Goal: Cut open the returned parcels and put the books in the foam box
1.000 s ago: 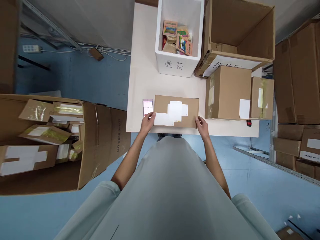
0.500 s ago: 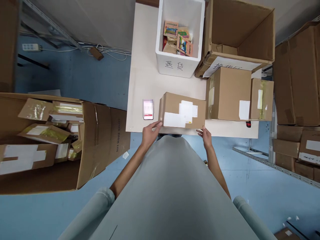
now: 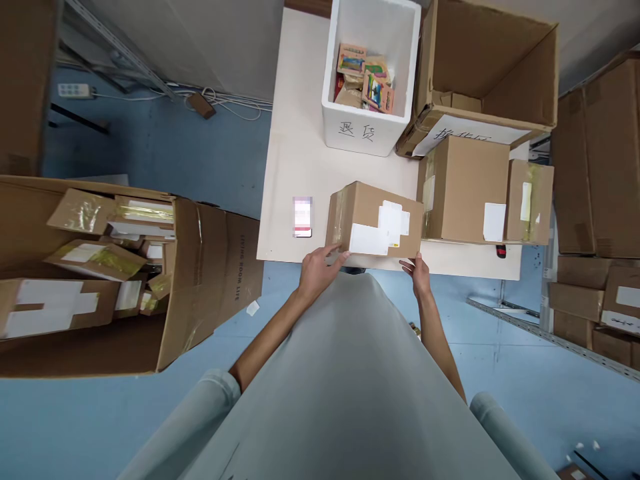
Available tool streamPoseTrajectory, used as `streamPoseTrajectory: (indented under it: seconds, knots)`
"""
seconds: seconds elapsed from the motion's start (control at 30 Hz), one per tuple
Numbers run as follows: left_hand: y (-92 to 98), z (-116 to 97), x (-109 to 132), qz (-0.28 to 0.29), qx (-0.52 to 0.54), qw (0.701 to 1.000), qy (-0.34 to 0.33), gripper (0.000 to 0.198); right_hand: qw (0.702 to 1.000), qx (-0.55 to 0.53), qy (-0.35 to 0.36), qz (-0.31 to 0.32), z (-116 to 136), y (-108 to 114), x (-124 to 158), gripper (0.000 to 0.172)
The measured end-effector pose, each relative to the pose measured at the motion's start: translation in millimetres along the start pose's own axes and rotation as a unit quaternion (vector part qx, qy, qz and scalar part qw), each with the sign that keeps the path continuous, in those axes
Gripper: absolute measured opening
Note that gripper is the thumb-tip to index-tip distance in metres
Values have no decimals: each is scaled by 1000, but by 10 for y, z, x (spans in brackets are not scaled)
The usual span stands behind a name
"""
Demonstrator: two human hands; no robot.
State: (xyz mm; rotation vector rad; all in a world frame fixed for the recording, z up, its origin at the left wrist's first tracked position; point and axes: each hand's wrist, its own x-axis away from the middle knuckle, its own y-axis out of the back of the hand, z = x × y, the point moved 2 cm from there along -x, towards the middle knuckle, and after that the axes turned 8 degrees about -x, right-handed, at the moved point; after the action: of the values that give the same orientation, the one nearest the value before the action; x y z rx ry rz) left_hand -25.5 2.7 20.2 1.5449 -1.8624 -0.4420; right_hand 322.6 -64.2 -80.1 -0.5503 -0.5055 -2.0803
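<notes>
A taped cardboard box (image 3: 367, 203) with white labels on its upward face lies at the front of the white table (image 3: 295, 160). My left hand (image 3: 320, 270) grips its near left corner, thumb along the near edge and fingers on the left side. At the near right corner, my right hand (image 3: 419, 270) holds the same box between thumb and fingers, some fingers partly spread. The box's right end meets or nearly meets a larger cardboard box (image 3: 475, 180). To the left on the table lies a phone (image 3: 302, 219) with a blurred screen.
A white foam box (image 3: 365, 130) with small colourful packets and a tall open carton (image 3: 495, 73) stand at the back. A smaller taped box (image 3: 530, 200) is at the right. Left of the table, a large carton (image 3: 215, 267) holds several parcels. Stacked boxes (image 3: 577, 293) stand far right.
The labelled box has shifted slightly right and turned, so more of its taped left side shows. My left hand has moved right with it, its fingers now further around that side. The view has shifted slightly.
</notes>
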Motion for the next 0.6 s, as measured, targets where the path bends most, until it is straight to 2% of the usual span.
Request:
streamPoseTrajectory:
  seconds: [0.13, 0.2, 0.33, 0.4, 0.47, 0.6]
  knots:
    - [11, 380, -158, -13, 14, 996, 90, 38, 998, 38, 37, 28, 53, -217, 95, 72]
    - [-24, 599, -243, -15, 28, 990, 141, 35, 995, 67, 72, 23, 98, -349, 157, 73]
    - [-113, 963, -343, -23, 98, 981, 163, 37, 970, 136, 188, -76, 280, -559, 355, 64]
    - [-105, 1116, -352, -33, 128, 976, 175, 43, 953, 162, 241, -88, 407, -657, 505, 57]
    - [-35, 1261, -350, -42, 136, 972, 187, 48, 937, 188, 291, -53, 543, -776, 685, 51]
    - [237, 1521, -373, -87, 126, 965, 214, 45, 875, 262, 395, 95, 767, -1120, 1062, 43]
